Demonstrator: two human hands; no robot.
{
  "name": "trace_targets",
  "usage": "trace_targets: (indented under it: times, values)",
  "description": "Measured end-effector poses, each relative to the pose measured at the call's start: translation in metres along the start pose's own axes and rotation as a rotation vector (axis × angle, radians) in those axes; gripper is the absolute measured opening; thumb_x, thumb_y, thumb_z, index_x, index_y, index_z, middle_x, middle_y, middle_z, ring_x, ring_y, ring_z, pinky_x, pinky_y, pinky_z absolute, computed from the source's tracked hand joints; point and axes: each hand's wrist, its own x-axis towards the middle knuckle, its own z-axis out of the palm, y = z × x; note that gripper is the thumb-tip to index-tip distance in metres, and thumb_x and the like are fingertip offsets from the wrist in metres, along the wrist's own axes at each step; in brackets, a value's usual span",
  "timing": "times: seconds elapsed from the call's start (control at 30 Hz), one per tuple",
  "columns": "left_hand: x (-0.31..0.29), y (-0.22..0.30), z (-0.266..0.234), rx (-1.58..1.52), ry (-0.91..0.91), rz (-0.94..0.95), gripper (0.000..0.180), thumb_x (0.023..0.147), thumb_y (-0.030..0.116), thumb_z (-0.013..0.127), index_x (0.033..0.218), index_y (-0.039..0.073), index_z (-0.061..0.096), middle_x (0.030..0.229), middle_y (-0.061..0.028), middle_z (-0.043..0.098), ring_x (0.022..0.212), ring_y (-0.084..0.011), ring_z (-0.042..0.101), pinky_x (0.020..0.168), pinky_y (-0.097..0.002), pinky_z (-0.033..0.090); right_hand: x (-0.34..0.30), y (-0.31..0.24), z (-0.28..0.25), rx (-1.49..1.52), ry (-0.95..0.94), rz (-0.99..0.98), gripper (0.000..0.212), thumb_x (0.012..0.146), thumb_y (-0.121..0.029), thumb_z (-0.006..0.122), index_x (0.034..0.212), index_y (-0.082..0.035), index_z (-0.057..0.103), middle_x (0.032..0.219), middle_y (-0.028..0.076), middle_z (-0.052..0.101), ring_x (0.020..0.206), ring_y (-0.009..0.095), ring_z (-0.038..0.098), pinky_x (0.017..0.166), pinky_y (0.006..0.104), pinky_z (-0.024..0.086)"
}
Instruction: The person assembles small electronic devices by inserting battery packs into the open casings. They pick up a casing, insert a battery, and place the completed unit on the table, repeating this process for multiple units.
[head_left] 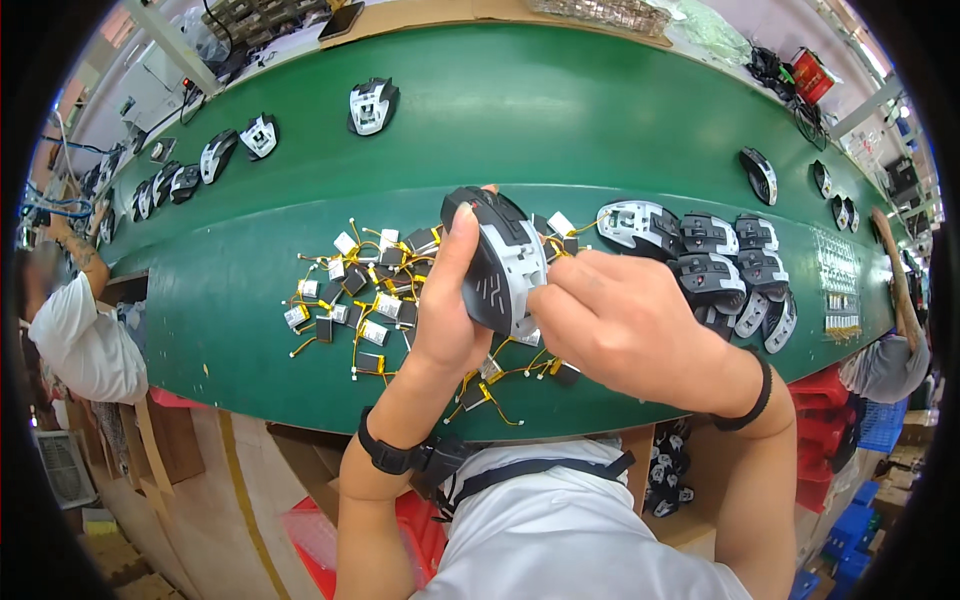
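Note:
Tilted up above the green table, a black and grey computer mouse shell (492, 262) is gripped in my left hand (447, 300), thumb along its side. My right hand (625, 320) is closed in a pinch against the shell's right edge; what its fingertips hold, if anything, is hidden. Beneath and around the shell lie many small battery packs (375, 331), silver and black, with yellow, red and black leads ending in white plugs. Right of my right hand sits a cluster of similar mouse shells (709, 275), some partly stacked.
More mouse shells (373, 106) stand on the green belt (560, 110) beyond the table, in a line toward the left. A tray of small parts (838, 280) lies at the right. People work at both sides (85, 330). An open carton (690, 490) with dark parts is below the table edge.

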Motion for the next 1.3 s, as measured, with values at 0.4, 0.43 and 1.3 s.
trace_targets:
  times: [0.4, 0.43, 1.3]
  values:
    - [-0.004, -0.006, -0.001, -0.051, 0.031, 0.064, 0.053, 0.104, 0.048, 0.028, 0.132, 0.008, 0.046, 0.106, -0.0178, 0.065, 0.091, -0.0282, 0.067, 0.082, -0.0394, 0.055, -0.01, 0.001, 0.03, 0.248, 0.155, 0.076, 0.015, 0.071, -0.004, 0.069, 0.079, -0.003, 0.057, 0.072, 0.009, 0.053, 0.067, 0.027, 0.059, 0.058, 0.0375, 0.051]
    - [-0.004, -0.009, -0.002, -0.045, 0.016, 0.066, 0.053, 0.104, 0.049, 0.028, 0.133, 0.008, 0.046, 0.106, -0.0177, 0.065, 0.089, -0.0287, 0.067, 0.081, -0.0397, 0.055, -0.012, 0.0, 0.033, 0.231, 0.138, 0.075, 0.015, 0.072, -0.004, 0.069, 0.081, -0.003, 0.058, 0.072, 0.009, 0.053, 0.068, 0.027, 0.06, 0.059, 0.0376, 0.051]
    - [-0.017, 0.001, 0.014, 0.19, -0.161, 0.299, 0.099, 0.083, 0.079, 0.043, 0.15, 0.013, 0.012, 0.12, -0.0267, 0.053, 0.091, -0.033, 0.066, 0.077, -0.0449, 0.057, -0.032, -0.013, 0.05, 1.859, 0.041, 0.689, 0.027, 0.094, -0.012, 0.054, 0.111, 0.008, 0.058, 0.084, 0.003, 0.061, 0.076, 0.008, 0.054, 0.069, 0.0269, 0.046]
